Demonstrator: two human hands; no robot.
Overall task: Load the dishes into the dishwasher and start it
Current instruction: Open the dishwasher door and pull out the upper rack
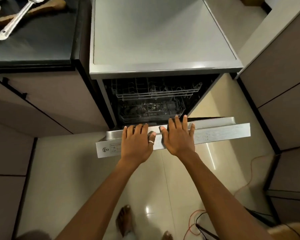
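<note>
Head view, the only one you have:

- Dishwasher (163, 49) is dead ahead under you. Its door (220, 134) is partly open, hinged out towards you and tilted, not flat.
- Your left hand (137, 144) and right hand (179, 138) sit side by side on the door's top edge, nearly touching. Fingers are straight and spread, palms down. Neither grips anything; they only press or rest on the edge.
- The right fingertips reach past the edge, over the opening.
- The upper rack (154, 94) and lower rack (151, 111) are both pushed in. It's too dark to say what is in them; something may be in the lower one.
- The control panel (208, 135) runs along the door's top edge, right of your hands. The print is too small to read.
- On the tabletop (42, 45) to the left lie a steel ladle (16, 19) and a wooden spoon (47, 6), crossed, not loaded.
- Cables (194, 220) lie on the floor (76, 161) near your feet.

My read is that you're on the door-handling step. I can't tell from this whether it's going down or up. With utensils out on the tabletop, loading looks unfinished, so the door should go down.

Next, ease the door flat with both hands, pull a rack out, then fetch the ladle and spoon. Watch the cables when you step left.
</note>
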